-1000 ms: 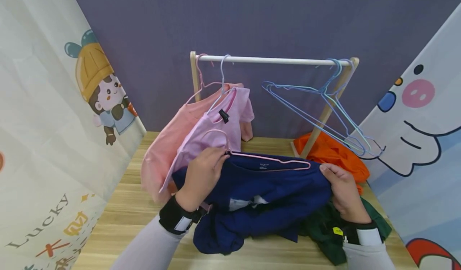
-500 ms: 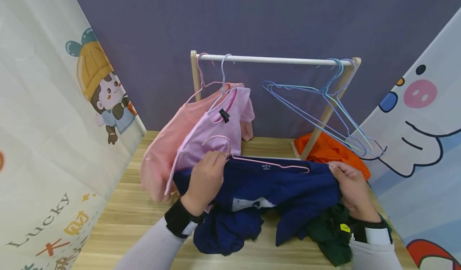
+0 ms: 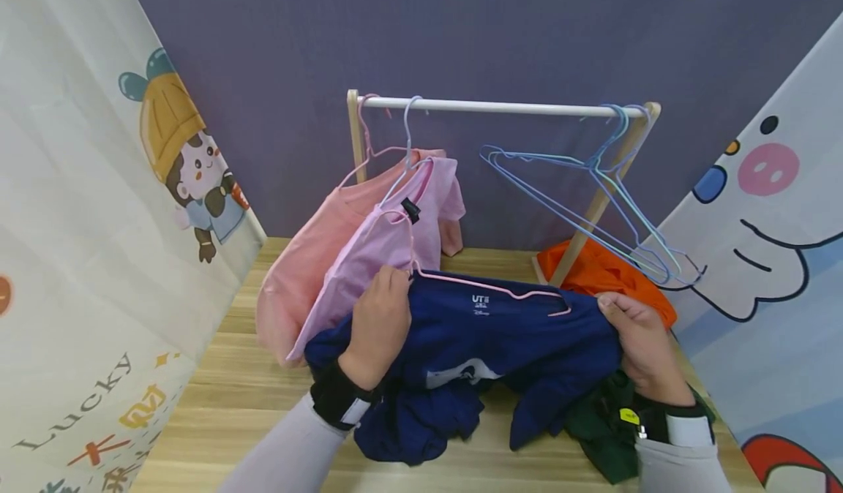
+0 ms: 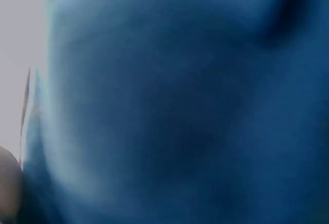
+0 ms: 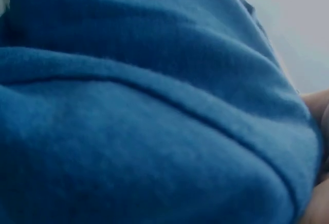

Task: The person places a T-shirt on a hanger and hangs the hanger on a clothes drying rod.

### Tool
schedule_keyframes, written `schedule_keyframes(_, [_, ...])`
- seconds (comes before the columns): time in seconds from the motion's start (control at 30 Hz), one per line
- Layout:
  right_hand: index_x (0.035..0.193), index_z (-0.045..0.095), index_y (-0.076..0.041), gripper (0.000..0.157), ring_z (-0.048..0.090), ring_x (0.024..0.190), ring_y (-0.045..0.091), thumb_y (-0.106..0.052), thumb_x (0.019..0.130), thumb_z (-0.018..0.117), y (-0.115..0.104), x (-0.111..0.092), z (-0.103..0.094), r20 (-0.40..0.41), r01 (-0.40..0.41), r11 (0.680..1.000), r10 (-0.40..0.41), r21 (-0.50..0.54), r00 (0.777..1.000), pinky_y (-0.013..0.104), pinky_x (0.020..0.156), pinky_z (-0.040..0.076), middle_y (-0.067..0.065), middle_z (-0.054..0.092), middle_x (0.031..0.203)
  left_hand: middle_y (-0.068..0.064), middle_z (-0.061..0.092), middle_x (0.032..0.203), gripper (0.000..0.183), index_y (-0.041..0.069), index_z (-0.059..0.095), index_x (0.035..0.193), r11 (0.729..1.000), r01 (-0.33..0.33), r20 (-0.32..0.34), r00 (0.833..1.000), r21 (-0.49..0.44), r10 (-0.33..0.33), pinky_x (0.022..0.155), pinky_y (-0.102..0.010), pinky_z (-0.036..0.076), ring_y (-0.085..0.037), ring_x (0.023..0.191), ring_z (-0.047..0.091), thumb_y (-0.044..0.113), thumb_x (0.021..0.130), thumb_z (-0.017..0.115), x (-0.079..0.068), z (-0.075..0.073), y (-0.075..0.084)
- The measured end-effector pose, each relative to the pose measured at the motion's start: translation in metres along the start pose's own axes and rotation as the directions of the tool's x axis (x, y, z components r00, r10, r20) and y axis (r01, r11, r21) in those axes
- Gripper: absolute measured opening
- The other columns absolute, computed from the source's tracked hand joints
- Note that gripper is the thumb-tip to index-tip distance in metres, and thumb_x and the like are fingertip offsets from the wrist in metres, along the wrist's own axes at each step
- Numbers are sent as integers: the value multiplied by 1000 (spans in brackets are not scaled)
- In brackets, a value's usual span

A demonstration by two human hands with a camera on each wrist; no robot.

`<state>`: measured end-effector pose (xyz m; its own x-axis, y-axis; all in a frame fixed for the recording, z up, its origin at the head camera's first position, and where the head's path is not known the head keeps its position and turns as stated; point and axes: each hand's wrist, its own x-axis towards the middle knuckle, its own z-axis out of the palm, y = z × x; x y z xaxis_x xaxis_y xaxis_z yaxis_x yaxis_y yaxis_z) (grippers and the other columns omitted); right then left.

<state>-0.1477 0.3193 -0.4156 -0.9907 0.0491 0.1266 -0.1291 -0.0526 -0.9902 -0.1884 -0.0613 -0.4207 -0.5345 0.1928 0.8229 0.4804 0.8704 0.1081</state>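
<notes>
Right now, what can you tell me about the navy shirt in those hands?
The navy shirt looks like soft knit fabric. White lettering, including "UT", shows inside the neck, and a pale print is partly lost in folds. The left hand grips it near the hook of the pink hanger, which crosses the neckline; the right hand pinches its other end. Below, the cloth hangs bunched over the wooden tabletop.

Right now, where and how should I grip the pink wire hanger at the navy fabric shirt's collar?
Probably pinch the hanger below its curved hook, from above, beside your left hand: the hook stands clear of the shirt, while the rest lies against it.
</notes>
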Motion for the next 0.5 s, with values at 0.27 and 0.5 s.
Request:
schedule_keyframes(0.27, [104,74,-14,17,60,80,10,-23,107,59,6,1,0,-15,-52,997,51,-52,999,21,65,55,-8,69,89,-10,67,97,15,6,64,111,876,323,341,919,-359,-199,84,-46,57,-28,90,68,20,105,61,8,-16,10])
schedule_keyframes(0.5, [106,74,-13,19,63,84,8,-23,108,58,10,0,1,-29,-51,989,48,-138,998,19,71,57,-12,72,92,2,64,92,13,16,64,109,737,418,496,859,-531,-129,83,-35,52,-16,89,61,26,107,58,12,-24,12])
